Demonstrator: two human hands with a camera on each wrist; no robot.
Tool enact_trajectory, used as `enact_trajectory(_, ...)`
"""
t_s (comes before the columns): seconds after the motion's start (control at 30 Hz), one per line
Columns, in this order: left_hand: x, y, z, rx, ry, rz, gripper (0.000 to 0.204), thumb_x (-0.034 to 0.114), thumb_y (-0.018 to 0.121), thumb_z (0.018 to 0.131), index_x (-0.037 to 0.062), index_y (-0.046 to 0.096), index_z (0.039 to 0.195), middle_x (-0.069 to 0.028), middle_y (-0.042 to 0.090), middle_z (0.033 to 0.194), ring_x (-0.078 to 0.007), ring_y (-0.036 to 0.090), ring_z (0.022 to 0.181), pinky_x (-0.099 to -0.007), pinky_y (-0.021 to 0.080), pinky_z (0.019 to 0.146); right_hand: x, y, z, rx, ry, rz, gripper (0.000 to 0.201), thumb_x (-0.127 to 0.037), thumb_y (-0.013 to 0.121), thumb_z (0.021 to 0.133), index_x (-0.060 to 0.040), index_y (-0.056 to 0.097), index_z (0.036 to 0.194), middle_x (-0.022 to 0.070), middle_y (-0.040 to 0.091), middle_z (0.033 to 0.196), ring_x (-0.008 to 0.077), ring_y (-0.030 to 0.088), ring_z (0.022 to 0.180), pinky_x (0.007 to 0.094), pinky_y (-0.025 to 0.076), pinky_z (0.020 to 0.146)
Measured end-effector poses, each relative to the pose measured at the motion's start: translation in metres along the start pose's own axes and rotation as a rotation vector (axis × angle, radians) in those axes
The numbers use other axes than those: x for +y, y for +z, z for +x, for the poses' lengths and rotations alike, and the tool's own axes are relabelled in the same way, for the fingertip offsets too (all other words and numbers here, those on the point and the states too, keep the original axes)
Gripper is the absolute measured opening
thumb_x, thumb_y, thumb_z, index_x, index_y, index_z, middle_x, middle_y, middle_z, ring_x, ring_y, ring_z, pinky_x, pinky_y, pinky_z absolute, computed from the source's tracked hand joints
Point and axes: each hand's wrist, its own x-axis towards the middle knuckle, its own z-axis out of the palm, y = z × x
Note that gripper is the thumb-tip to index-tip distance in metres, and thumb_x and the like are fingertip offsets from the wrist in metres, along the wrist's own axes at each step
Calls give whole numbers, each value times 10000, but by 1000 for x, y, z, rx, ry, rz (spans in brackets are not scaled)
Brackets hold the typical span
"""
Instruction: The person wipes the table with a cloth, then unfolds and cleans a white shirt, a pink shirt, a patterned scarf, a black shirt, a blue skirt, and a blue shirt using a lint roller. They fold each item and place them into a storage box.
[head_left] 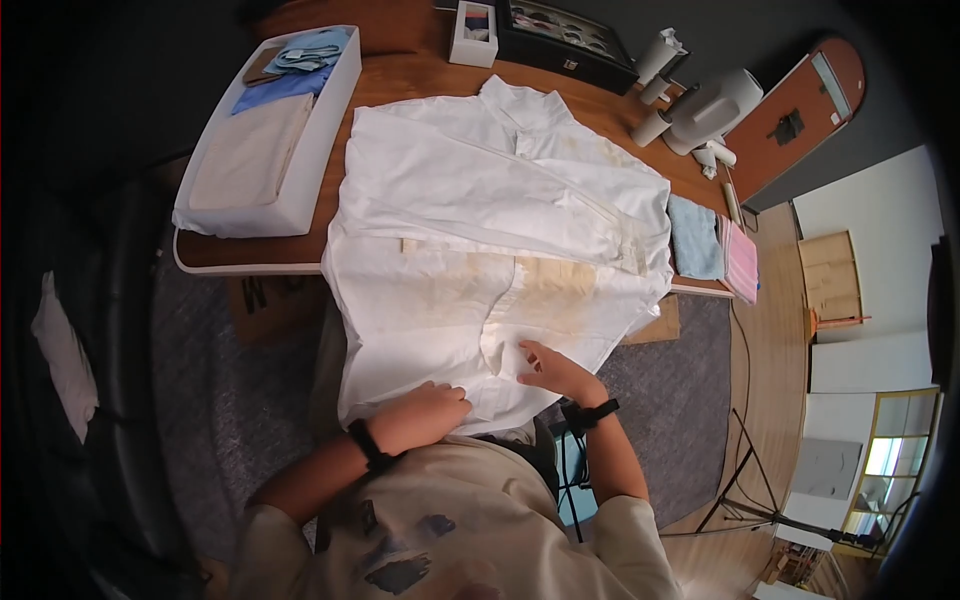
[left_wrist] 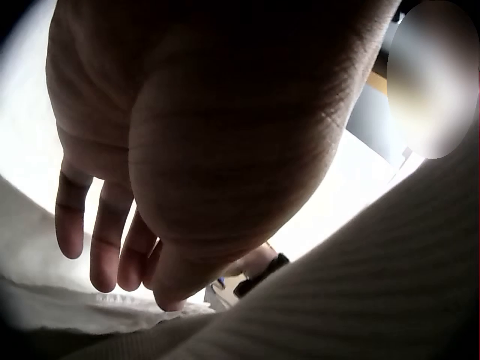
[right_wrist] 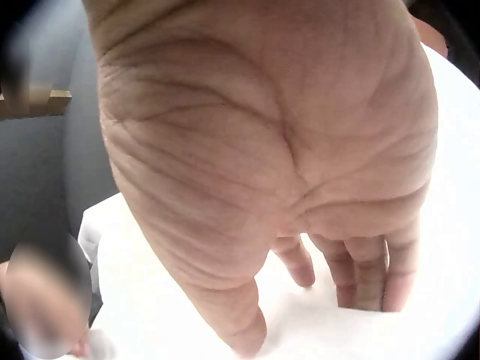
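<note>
Head view, a stained white collared cloth shirt lay across a brown wooden table, your left hand and right hand rested on the shirt's lower part, fingers loosely extended, released.

White shirt lies spread, apparently stained.

Shirt on bench, near end past front edge. Left: storage box, folded cloths inside. Behind: display case. Right: jug toward back, towels nearer.
</note>
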Motion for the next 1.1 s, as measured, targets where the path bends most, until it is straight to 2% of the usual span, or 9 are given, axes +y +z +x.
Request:
enact_trajectory(0.07, 6, 1, 8, 11, 21, 67, 119, 120, 667, 940, 68, 664, 1048, -87, 680, 1039, -293, 684, 1046, -431, 538, 924, -14, -6, -1, -127, 120, 52, 738, -242, 806, 947, -19, 492, 1576, 163, 728, 1088, 304, 706, 1007, 392, 552, 918)
enact_trajectory(0.23, 11, 9, 24, 19, 67, 146, 101, 136, 656, 935, 79, 680, 1016, -71, 693, 1028, -257, 697, 1044, -424, 543, 917, -21, -14, -10, -171, 243, 143, 456, -193, 826, 929, 10, 644, 1294, 93, 674, 1015, 186, 635, 944, 332, 531, 870)
enact_trajectory(0.33, 17, 18, 37, -10, 83, 164, 83, 131, 659, 926, 83, 705, 976, -73, 708, 1008, -262, 714, 1017, -419, 550, 903, -5, -2, -16, -29, 85, 243, 342, -209, 805, 932, 7, 659, 1153, 110, 698, 976, 221, 660, 926, 351, 539, 862)
enact_trajectory(0.43, 27, 23, 49, -41, 147, 226, 72, 118, 669, 909, 81, 720, 943, -91, 717, 997, -277, 727, 980, -416, 554, 900, 1, 1, -21, -25, 135, 277, 277, -186, 786, 953, -7, 649, 1114, 72, 667, 941, 185, 623, 894, 339, 528, 839)
enact_trajectory(0.53, 36, 24, 61, 30, 206, 157, 72, 109, 667, 906, 60, 707, 941, -110, 714, 1002, -298, 727, 961, -424, 565, 890, 2, -1, -26, -68, 159, 429, 232, -152, 788, 970, -28, 619, 1069, -9, 611, 944, 106, 549, 897, 302, 501, 821)
enact_trajectory(0.77, 28, 30, 68, -91, 204, -199, 188, 71, 681, 921, -9, 647, 1087, -175, 690, 1075, -380, 705, 1036, -471, 572, 903, -15, -10, -42, -87, 225, 537, 195, -118, 774, 963, -67, 607, 1050, -26, 582, 943, 104, 536, 911, 281, 480, 828)
enact_trajectory(0.87, 4, 19, 51, -126, 197, -404, 283, 61, 676, 948, -10, 666, 1222, -191, 680, 1157, -409, 686, 1079, -482, 551, 935, -25, -10, -52, -5, 92, 397, 229, -87, 795, 934, -71, 601, 1055, -18, 585, 978, 103, 548, 955, 281, 483, 859)
enact_trajectory(0.93, -9, 2, 31, -25, -9, -502, 311, 63, 665, 968, -3, 690, 1271, -187, 691, 1171, -407, 683, 1092, -483, 546, 954, -29, -8, -57, 90, 60, 381, 257, -40, 806, 913, -62, 598, 1062, -5, 601, 1020, 111, 570, 1006, 290, 495, 899)
enact_trajectory(1.1, -34, -27, -19, 34, -143, -348, 276, 109, 671, 991, -5, 719, 1238, -187, 702, 1153, -389, 690, 1088, -457, 552, 941, -41, -1, -69, 140, 3, 460, 259, -25, 794, 918, -32, 632, 1121, 33, 655, 1021, 160, 636, 949, 319, 536, 885)
